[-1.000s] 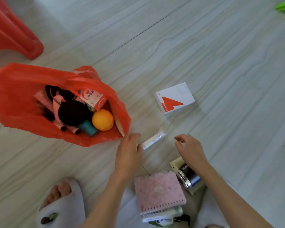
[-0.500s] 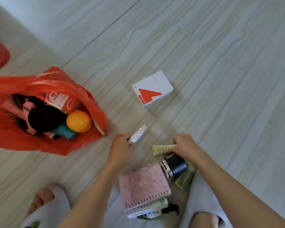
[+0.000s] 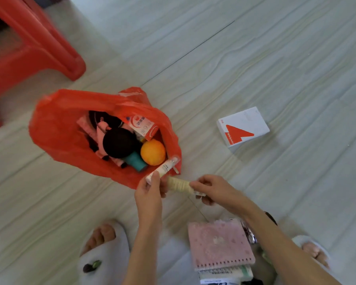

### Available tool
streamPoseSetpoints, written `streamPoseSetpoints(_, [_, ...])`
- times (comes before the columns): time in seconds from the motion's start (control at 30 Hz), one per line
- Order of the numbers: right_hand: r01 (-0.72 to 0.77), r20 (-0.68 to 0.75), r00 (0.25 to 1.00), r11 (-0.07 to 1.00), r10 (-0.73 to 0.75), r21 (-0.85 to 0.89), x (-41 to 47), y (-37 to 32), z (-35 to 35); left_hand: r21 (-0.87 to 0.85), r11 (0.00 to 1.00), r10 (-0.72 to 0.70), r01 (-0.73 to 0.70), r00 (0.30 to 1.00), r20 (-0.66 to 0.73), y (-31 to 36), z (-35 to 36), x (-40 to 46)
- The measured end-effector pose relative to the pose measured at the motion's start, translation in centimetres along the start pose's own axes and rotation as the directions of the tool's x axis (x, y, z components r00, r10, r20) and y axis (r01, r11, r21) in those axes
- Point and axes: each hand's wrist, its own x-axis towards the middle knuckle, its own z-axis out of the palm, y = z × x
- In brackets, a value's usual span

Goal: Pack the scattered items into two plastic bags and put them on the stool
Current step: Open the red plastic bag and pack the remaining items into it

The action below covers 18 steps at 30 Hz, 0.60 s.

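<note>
Hanging over the mouth of the crumpled red plastic bag (image 3: 58,128), a small white squeeze tube (image 3: 162,169) sits pinched in the left hand (image 3: 148,194) — light, soft-walled, best gripped mid-body. The right hand (image 3: 216,191) pinches a ribbed pale-yellow tube (image 3: 178,184) just beside it. A white-and-red box (image 3: 243,126) lies well apart on the floor.

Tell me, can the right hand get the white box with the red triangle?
Probably yes, but not this instant. The white box lies alone on bare floor ahead, nothing blocking it. But the right hand is holding a yellowish tube, so it must drop that first.
</note>
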Motion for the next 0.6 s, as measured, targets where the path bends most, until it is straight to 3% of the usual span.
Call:
streamPoseSetpoints(0.17, [0.037,-0.031,0.999,0.934,-0.028,0.354,2.2,-4.5,6.2,-0.119,0.984,0.100,-0.131,0.966,-0.240,3.9,-1.8,1.5])
streamPoseSetpoints(0.33, [0.074,-0.076,0.996,0.893,-0.044,0.445,4.3,-8.5,10.5,-0.069,0.957,0.234,-0.281,0.894,-0.383,7.0,-3.7,2.8])
streamPoseSetpoints(0.47, [0.087,0.026,0.989,0.709,-0.147,0.700,5.1,-12.1,12.4,0.015,0.947,0.309,-0.322,0.892,-0.330,8.4,-4.5,5.1])
streamPoseSetpoints(0.53, [0.135,0.002,0.984,0.749,-0.179,0.648,5.3,-12.5,12.5,0.082,0.940,0.341,-0.331,0.910,-0.236,8.6,-4.6,5.6])
streamPoseSetpoints(0.6, [0.174,-0.031,0.983,0.859,-0.182,0.482,5.1,-12.0,12.0,0.122,0.930,0.365,-0.347,0.910,-0.196,8.4,-4.6,5.3])
